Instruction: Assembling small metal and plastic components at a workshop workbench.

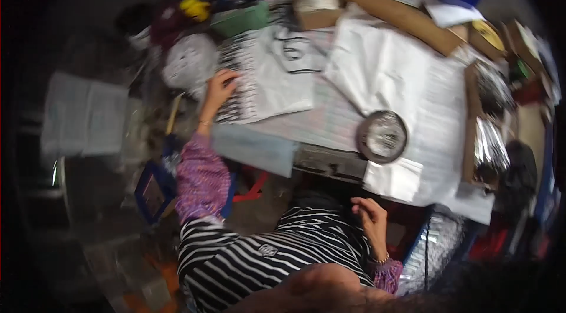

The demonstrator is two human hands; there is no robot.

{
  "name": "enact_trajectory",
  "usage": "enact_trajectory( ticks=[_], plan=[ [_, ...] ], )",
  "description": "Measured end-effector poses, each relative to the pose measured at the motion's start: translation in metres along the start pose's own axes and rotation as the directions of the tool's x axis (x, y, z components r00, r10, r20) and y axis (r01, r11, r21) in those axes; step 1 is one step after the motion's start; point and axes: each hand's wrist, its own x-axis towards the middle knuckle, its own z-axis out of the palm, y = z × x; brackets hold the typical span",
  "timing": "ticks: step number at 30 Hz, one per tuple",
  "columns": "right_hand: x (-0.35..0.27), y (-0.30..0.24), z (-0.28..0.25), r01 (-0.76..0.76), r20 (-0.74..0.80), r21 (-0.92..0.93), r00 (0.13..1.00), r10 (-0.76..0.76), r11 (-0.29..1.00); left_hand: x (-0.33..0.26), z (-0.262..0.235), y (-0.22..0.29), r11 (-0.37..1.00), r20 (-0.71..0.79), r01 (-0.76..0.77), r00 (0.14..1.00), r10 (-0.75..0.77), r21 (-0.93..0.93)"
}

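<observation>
Handling of a flat package at a white-covered table (442, 133), viewed from the head. The flat white plastic-looking package with a black-and-white patterned left margin (277, 94) lies toward the table's left side; whether the black line on it is cord or print cannot be told. The left hand (221, 85) is at the patterned margin, its fingers bent and slightly parted; blur leaves unclear whether they grip an edge or merely rest there. The right hand (372, 218) is near the lap, its fingers loosely curled and part-open, with nothing visible in them.

Sound technique, as judged here: separate a single edge before pinching, since thin film may cling or crease; support the opposite edge with the free right hand; lift rather than drag, keeping the material level and clear of the round dark-rimmed dish with shiny clear contents (383, 135) to its right.
</observation>
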Motion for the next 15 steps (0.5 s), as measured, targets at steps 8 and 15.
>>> enact_trajectory(
  ticks=[8, 15],
  plan=[
    [-0.045, 0.035, -0.051, -0.287, 0.057, 0.405, 0.956, 0.289, 0.868, -0.011, -0.012, -0.055, 0.999, -0.033, 0.032, 0.999, -0.032, -0.016],
    [-0.156, 0.048, -0.137, -0.522, -0.356, 0.065, 0.784, 0.509, 0.850, -0.005, 0.041, 0.119, 0.811, 0.037, 0.017, 0.999, 0.005, -0.585]
  ],
)
